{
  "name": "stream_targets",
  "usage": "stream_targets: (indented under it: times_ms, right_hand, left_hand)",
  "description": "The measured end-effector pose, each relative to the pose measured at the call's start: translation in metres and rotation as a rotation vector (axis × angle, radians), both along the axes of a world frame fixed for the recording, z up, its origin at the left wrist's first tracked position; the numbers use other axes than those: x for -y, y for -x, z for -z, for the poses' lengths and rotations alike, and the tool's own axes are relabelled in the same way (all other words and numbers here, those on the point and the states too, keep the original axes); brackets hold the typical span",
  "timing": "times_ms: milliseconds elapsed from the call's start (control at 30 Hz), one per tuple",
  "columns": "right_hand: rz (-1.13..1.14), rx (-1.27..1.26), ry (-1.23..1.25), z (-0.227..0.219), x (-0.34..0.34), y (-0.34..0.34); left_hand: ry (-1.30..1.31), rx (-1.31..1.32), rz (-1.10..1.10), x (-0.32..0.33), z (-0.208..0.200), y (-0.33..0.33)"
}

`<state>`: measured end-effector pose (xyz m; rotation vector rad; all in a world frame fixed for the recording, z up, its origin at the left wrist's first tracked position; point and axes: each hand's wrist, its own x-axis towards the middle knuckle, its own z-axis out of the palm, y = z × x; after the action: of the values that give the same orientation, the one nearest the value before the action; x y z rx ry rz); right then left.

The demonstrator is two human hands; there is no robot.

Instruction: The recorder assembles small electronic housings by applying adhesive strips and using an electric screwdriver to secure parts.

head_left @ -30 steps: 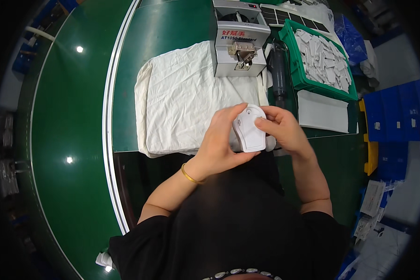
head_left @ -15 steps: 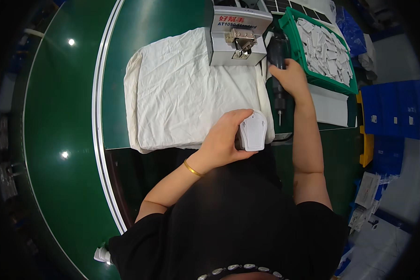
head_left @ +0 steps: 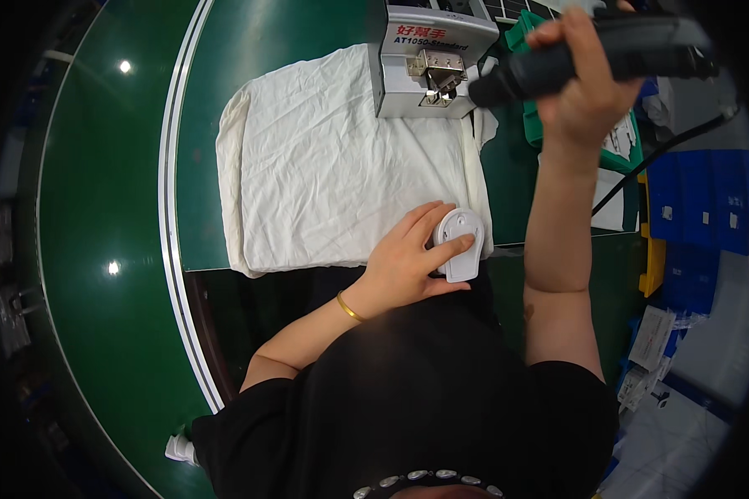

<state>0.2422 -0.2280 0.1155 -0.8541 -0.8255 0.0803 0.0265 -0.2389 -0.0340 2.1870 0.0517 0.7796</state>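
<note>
My left hand (head_left: 404,262) grips a small white plastic housing (head_left: 464,266), rounded at one end, at the near right corner of a folded white cloth (head_left: 316,166). The thumb lies across the housing's face. Raised at the upper right, my right hand (head_left: 587,108) is wrapped round a black electric screwdriver (head_left: 528,76). The tool lies nearly level, its front end pointing left, towards a grey screw feeder (head_left: 399,96) with a metal pick-up part (head_left: 443,73). Whether its tip touches the feeder cannot be told.
Behind my right hand stands a green crate (head_left: 635,158) of white plastic pieces, largely hidden. The screwdriver's black cable (head_left: 666,150) runs down past my right forearm. Blue bins (head_left: 691,195) stand at the right. A white strip (head_left: 171,158) edges the green table on the left.
My right hand has lifted the screwdriver off the table and swung it level towards the feeder. In my left hand the housing has turned, showing a different face, with the thumb now across it.
</note>
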Motion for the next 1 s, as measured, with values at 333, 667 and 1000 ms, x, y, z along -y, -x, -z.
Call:
stream_targets:
  times_ms: [333, 667, 1000]
  right_hand:
    - [-0.361, 0.024, 0.225, -0.019, -0.030, 0.023]
    - [-0.368, -0.024, 0.130, -0.008, -0.045, 0.008]
    - [-0.075, 0.175, 0.427, -0.008, 0.070, 0.071]
  left_hand:
    - [-0.012, 0.030, 0.003, -0.001, 0.009, 0.001]
    - [-0.012, 0.005, 0.025, 0.000, 0.006, 0.002]
    - [0.030, 0.016, 0.002, 0.002, 0.010, 0.002]
